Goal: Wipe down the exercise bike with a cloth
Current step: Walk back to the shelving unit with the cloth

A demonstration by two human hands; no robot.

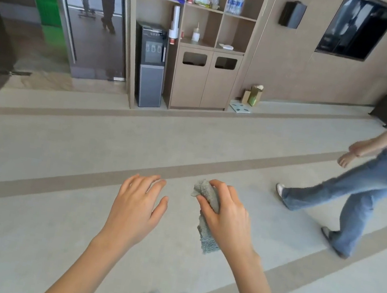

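1. The grey cloth (208,241) is in the right hand (224,217), at 5 o'clock from centre, above the floor (56,175). That grip is curled round its middle, with both ends free.
2. The left hand (137,203), at 7 o'clock, has its grip spread and holds nothing.
3. The cloth looks light, soft and floppy, so it is probably best bunched in the palm.
4. The exercise bike is not plainly in view.
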